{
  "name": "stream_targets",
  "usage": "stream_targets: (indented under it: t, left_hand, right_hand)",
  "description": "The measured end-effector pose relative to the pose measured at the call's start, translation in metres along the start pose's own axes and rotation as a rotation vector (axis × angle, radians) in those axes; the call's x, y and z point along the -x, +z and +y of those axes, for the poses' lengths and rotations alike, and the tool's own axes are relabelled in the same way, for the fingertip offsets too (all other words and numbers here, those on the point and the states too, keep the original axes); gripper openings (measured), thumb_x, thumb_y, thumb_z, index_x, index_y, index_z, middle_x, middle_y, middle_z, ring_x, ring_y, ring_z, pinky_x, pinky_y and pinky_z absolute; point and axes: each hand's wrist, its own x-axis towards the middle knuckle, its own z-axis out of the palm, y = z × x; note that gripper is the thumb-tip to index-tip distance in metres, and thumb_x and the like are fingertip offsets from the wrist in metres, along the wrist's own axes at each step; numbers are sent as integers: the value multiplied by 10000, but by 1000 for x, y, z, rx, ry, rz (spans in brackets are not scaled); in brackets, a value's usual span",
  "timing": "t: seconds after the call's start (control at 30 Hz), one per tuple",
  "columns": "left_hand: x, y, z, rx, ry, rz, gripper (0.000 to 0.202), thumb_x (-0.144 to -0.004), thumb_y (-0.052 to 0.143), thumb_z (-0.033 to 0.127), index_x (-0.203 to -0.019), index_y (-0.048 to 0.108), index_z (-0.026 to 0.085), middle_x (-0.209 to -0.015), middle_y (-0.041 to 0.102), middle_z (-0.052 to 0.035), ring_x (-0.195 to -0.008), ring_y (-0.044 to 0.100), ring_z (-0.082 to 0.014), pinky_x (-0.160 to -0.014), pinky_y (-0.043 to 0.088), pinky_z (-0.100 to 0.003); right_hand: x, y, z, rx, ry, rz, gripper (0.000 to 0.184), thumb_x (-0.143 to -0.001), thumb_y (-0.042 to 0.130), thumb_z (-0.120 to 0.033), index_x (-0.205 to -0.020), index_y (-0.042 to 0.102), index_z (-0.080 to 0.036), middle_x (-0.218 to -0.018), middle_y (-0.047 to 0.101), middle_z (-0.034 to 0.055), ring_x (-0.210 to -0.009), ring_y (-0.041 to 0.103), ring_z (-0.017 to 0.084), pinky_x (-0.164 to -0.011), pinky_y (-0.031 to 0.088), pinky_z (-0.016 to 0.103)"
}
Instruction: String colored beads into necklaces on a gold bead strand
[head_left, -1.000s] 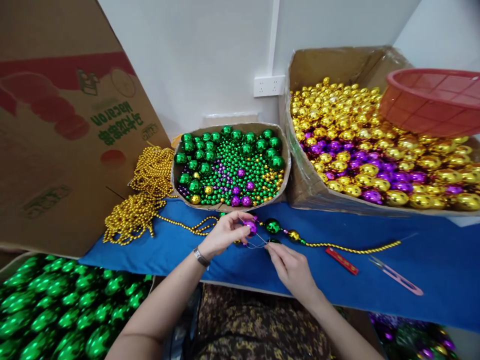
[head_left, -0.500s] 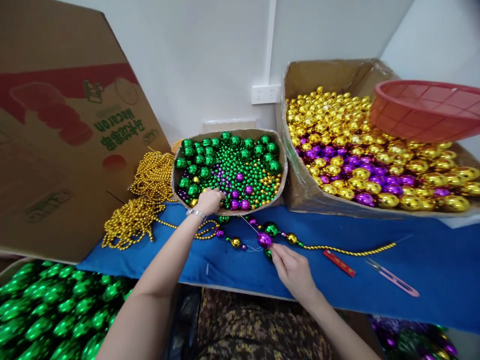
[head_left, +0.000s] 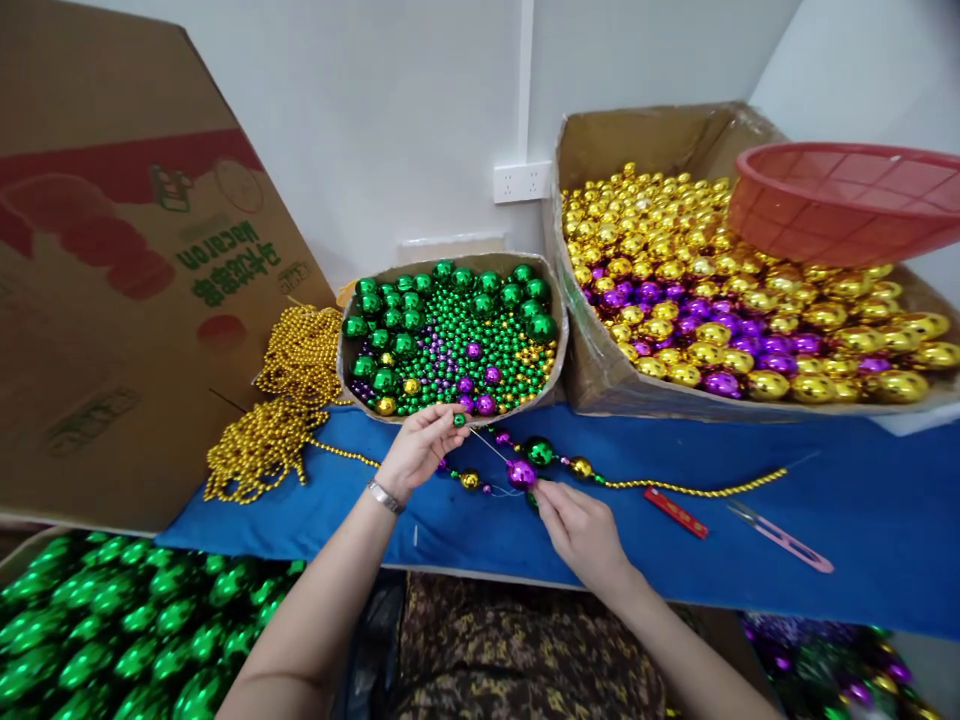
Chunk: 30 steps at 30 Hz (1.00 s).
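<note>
Along the wall sat a shallow cardboard tray (head_left: 561,318) of small green, purple and gold beads, with a big cardboard box (head_left: 594,372) of gold and purple balls just beside it on the right and a red plastic basket (head_left: 840,205) perched on that box's far corner. A heap of gold bead chains (head_left: 289,405) lay to the left of the tray, against a leaning cardboard sheet printed in red and green (head_left: 112,300). On the blue cloth (head_left: 870,510), well off to the right, lay a flat red stick (head_left: 676,513) and pink thread snips (head_left: 781,537). Below the table edge a box of large green balls (head_left: 112,620) filled the left corner.

The strand of shiny purple, green and gold balls (head_left: 539,452) ran across the cloth in front of the tray. The left hand (head_left: 414,452), a metal watch (head_left: 385,496) on its wrist, pinched a small green bead (head_left: 459,420) at the tip of a thin needle (head_left: 484,447), right under the tray's front wall. The right hand (head_left: 583,532) had thumb and forefinger pressed together on the strand, touching its purple ball, the needle slanting up between the two hands
</note>
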Motion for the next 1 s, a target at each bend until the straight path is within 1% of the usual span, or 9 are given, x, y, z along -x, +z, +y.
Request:
stream_targets:
  t: [0.3,0.47,0.57,0.63,0.7,0.77,0.83,0.9,1.0]
  left_hand:
    - [9,11,-2,-81,37,7,261,-692,750,265,-919,712,141,-806,709,-61,-697,664,-135,-646,531,-232]
    - [14,15,0,-319,202,16,242,-709,730,300,-906,712,161,-827,700,-50,-725,638,-143,-682,508,-259]
    - [17,18,2,-523,295,-70,252,-741,698,319,-947,691,174,-906,688,-56,-805,623,-165,-722,497,-278]
    - [14,16,7,-685,345,-107,310,-782,649,351,-1043,655,184,-957,676,-69,-855,615,-188,-751,495,-306]
    - [3,7,14,-957,443,-30,354,-824,588,372,-1127,615,192,-1046,648,-97,-946,585,-223,-823,472,-355]
    - [-13,-7,24,-1344,532,144,362,-848,543,354,-1160,598,180,-1142,600,-141,-1075,509,-283,-916,403,-426]
    - [-31,-23,34,-1710,491,261,344,-840,537,308,-1136,607,147,-1154,578,-187,-1150,424,-354,-936,344,-489]
    - [-45,-36,42,-1943,377,271,286,-829,527,264,-1060,631,133,-1077,598,-204,-1152,397,-395,-900,335,-517]
    - [-52,-43,44,-1991,330,250,229,-837,489,238,-977,648,151,-992,614,-184,-1114,434,-381,-882,337,-514]
  right_hand:
    - [1,-1,0,67,-14,-9,295,-954,363,-229,-940,654,-183,-764,699,46,-670,644,135,-635,452,223]
    - [3,1,1,117,-33,6,289,-942,379,-220,-939,666,-188,-713,684,42,-637,635,134,-617,448,222]
    - [3,2,1,136,-40,10,281,-943,384,-214,-944,663,-183,-714,681,45,-646,633,136,-633,445,221]
    - [2,3,0,131,-33,8,278,-948,383,-219,-938,658,-179,-722,680,49,-660,635,138,-646,446,219]
    - [2,3,1,118,-16,6,277,-952,383,-229,-926,654,-176,-719,676,48,-664,635,139,-651,448,217]
    - [2,3,2,105,-3,3,278,-954,382,-234,-921,651,-174,-725,677,48,-673,638,139,-659,453,215]
    - [3,4,3,98,-1,10,277,-954,380,-231,-923,649,-171,-741,685,51,-686,645,140,-664,460,216]
    - [4,4,4,93,1,17,271,-950,383,-227,-928,647,-172,-752,691,53,-687,649,141,-657,467,220]
    - [4,4,4,78,4,24,266,-944,387,-224,-934,649,-178,-762,696,54,-692,655,145,-656,478,226]
